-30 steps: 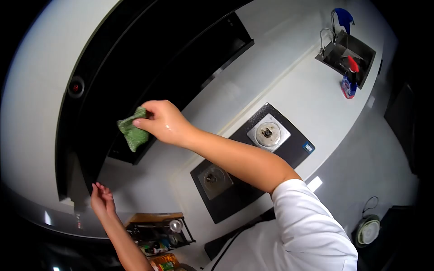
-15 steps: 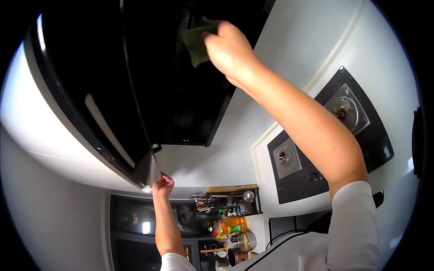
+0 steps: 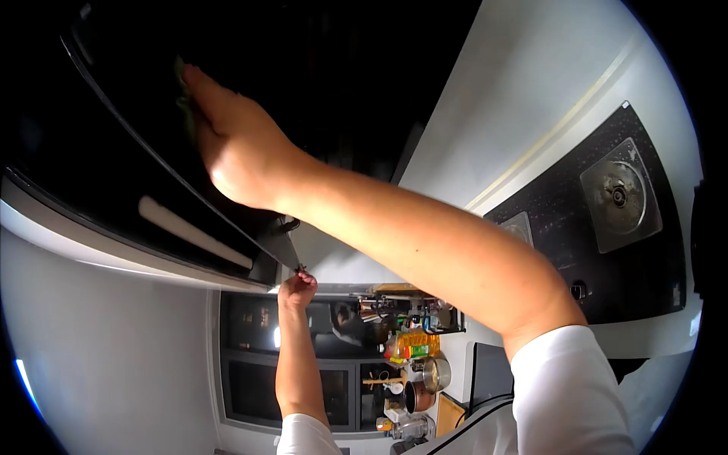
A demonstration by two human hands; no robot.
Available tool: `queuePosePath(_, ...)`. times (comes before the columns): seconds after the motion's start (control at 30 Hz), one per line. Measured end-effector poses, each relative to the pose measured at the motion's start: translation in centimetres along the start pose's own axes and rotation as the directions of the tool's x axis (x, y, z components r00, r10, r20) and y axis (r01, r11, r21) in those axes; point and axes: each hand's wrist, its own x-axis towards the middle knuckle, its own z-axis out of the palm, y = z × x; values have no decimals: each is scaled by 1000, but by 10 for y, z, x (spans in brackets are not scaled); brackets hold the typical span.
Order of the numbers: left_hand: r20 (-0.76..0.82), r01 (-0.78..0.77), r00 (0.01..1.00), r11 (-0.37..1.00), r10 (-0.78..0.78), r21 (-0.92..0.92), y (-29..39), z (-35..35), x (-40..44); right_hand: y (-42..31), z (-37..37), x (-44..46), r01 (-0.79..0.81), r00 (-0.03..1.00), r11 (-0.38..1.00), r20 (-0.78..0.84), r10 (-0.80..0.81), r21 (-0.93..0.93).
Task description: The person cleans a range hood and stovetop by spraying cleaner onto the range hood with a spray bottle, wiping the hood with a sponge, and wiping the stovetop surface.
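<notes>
My right hand [image 3: 246,155] reaches across to the upper left, closed around a green cloth [image 3: 186,106]. Much of the cloth is hidden behind the fingers. It lies against or very near the glossy black range hood [image 3: 341,83]; contact is hard to tell in the dark. Lower down, my left hand [image 3: 298,289] pinches the end corner of the hood's thin hinged panel [image 3: 282,246], which stands away from the hood body.
A black gas hob [image 3: 565,262] with metal burner trays sits at right below the hood. At the bottom are an oil bottle [image 3: 417,346], a steel pot [image 3: 436,374], a brown pot [image 3: 418,396] and a utensil rack [image 3: 447,317]. Dark cabinets [image 3: 292,394] stand behind my left arm.
My right hand has swept left across the hood with the green cloth, toward the panel's edge. My left hand keeps its hold on the panel corner. The camera view has shifted.
</notes>
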Motion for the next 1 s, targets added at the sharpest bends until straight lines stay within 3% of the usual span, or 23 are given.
queuePosePath(0.07,25,-2,1000,1000,2,-18,4,-9,5,22,9,-39,-38,999,999,-12,38,-15)
queuePosePath(0.13,30,4,1000,994,-1,-105,-1,-4,0,38,10,-81,-202,976,979,73,204,-41)
queuePosePath(0.17,40,3,999,989,3,-146,-6,3,-7,38,2,-96,-356,919,935,184,350,-1)
queuePosePath(0.27,-5,-98,995,961,101,-258,-27,34,-47,53,0,-120,-503,832,864,266,486,-7)
queuePosePath(0.3,-18,-130,991,947,131,-292,-33,43,-57,46,-9,-109,-496,819,866,299,490,-62)
queuePosePath(0.37,143,-120,975,946,170,-302,-40,51,-75,15,-30,-60,-482,783,860,359,509,-167)
queuePosePath(0.43,247,-112,948,940,198,-322,-53,72,-115,3,-35,-32,-296,937,955,195,289,4)
queuePosePath(0.5,226,-126,952,936,207,-328,-60,89,-143,-3,-34,-16,-74,992,997,103,77,-28)
queuePosePath(0.53,277,-41,949,926,154,-375,-56,89,-146,-4,-27,-23,-75,996,997,49,77,-36)
queuePosePath(0.63,278,-57,946,928,169,-369,-59,95,-155,44,2,-89,-65,994,991,-91,55,-114)
queuePosePath(0.7,259,-97,948,943,185,-319,-56,91,-153,73,16,-147,-513,854,852,40,519,-105)
queuePosePath(0.77,218,-164,951,955,220,-248,-57,93,-152,76,17,-160,-796,600,605,158,784,20)
queuePosePath(0.87,294,-125,935,959,200,-255,-58,87,-153,69,-11,-126,-745,602,661,333,726,-95)
queuePosePath(0.93,288,-113,938,955,194,-276,-64,96,-155,66,-18,-92,-571,791,820,295,536,41)
queuePosePath(0.97,287,-95,941,952,182,-290,-63,96,-156,57,-20,-77,-500,848,863,247,469,73)
queuePosePath(1.0,284,-78,944,951,167,-298,-62,95,-157,57,-19,-80,-515,837,857,237,494,32)
